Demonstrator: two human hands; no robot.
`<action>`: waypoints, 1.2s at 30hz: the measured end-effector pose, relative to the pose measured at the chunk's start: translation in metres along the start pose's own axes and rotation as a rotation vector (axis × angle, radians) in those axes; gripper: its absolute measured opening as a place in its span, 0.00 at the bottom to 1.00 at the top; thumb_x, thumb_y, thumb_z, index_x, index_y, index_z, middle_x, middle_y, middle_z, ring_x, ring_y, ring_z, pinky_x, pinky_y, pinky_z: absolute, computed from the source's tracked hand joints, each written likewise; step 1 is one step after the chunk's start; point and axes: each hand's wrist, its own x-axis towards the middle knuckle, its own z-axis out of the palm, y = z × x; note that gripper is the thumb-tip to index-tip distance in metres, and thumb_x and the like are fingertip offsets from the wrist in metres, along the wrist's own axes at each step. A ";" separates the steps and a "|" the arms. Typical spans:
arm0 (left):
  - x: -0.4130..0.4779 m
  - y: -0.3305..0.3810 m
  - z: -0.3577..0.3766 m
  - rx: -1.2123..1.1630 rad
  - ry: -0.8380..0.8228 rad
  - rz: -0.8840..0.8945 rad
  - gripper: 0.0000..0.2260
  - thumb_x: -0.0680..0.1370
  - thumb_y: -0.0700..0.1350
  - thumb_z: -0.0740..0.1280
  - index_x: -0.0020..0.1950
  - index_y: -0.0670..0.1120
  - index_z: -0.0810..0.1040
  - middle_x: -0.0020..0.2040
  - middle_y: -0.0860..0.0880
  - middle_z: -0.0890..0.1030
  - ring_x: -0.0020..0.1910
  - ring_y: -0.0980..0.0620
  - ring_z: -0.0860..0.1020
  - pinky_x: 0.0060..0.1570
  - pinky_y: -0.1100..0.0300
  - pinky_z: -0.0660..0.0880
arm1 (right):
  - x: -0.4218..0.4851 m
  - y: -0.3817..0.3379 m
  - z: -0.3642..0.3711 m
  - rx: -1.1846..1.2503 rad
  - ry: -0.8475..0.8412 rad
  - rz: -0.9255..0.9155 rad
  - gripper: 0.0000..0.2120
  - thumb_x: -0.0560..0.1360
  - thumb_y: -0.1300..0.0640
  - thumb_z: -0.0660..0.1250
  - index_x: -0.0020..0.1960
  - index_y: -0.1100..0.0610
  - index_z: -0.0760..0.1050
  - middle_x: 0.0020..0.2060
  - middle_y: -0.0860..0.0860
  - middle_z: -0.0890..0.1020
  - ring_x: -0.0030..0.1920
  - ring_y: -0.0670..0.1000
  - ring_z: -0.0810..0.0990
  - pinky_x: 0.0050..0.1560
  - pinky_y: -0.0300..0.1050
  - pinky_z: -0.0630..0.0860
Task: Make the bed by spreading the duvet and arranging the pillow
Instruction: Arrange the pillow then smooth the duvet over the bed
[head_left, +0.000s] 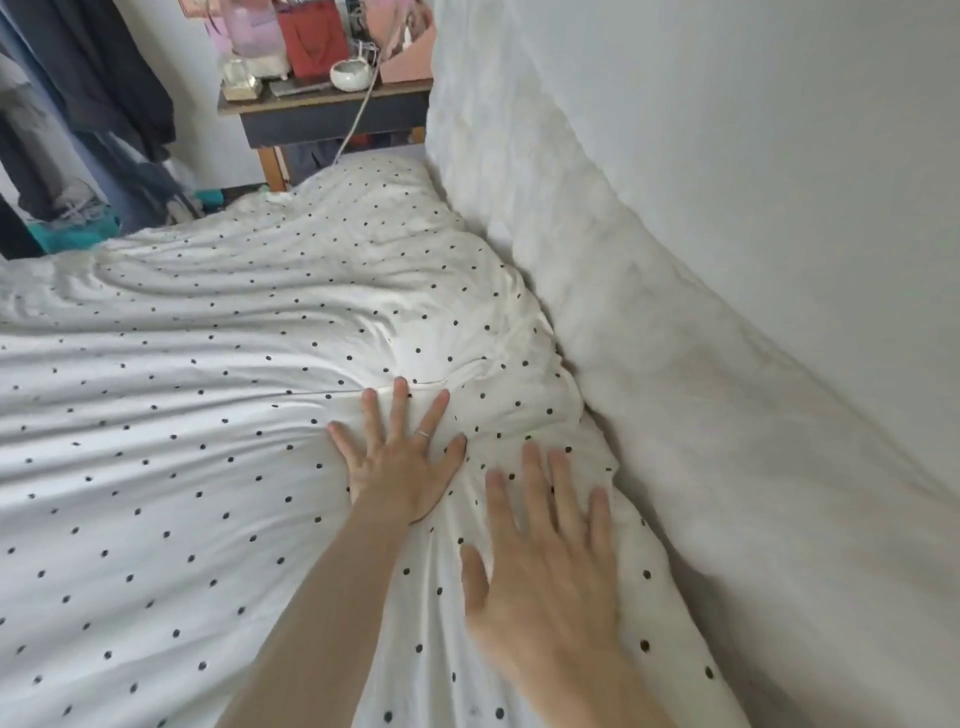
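Observation:
A white duvet with small black dots covers the bed and fills most of the view, wrinkled toward the far side. My left hand lies flat on it with fingers spread and a ring on one finger, beside a raised bulge in the cloth. My right hand is also flat on the duvet, fingers apart, nearer to me and close to the duvet's right edge. Neither hand grips the fabric. No pillow is visible as a separate thing.
A white padded surface runs along the bed's right side against the wall. Beyond the bed stands a small wooden table crowded with a bowl, a red bag and bottles. Dark clothes hang at the far left.

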 end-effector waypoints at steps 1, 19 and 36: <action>-0.001 0.002 -0.003 0.016 -0.006 -0.010 0.30 0.73 0.73 0.34 0.74 0.69 0.33 0.79 0.53 0.34 0.76 0.40 0.33 0.66 0.26 0.39 | -0.026 0.005 -0.002 -0.011 0.004 -0.001 0.30 0.70 0.44 0.60 0.70 0.53 0.75 0.76 0.58 0.66 0.76 0.60 0.62 0.70 0.66 0.59; -0.280 -0.036 -0.006 -0.256 0.051 -0.027 0.24 0.82 0.59 0.47 0.77 0.68 0.45 0.80 0.58 0.38 0.78 0.54 0.38 0.75 0.40 0.39 | -0.164 0.102 -0.019 0.022 -0.117 0.017 0.26 0.81 0.48 0.50 0.77 0.55 0.63 0.77 0.49 0.65 0.77 0.48 0.61 0.76 0.44 0.48; -0.571 -0.082 0.104 -0.132 -0.157 0.324 0.26 0.81 0.61 0.45 0.77 0.65 0.36 0.78 0.56 0.31 0.78 0.51 0.35 0.73 0.38 0.39 | -0.499 0.094 -0.010 0.041 -0.219 0.572 0.31 0.81 0.43 0.45 0.79 0.58 0.59 0.79 0.54 0.59 0.78 0.55 0.57 0.75 0.60 0.57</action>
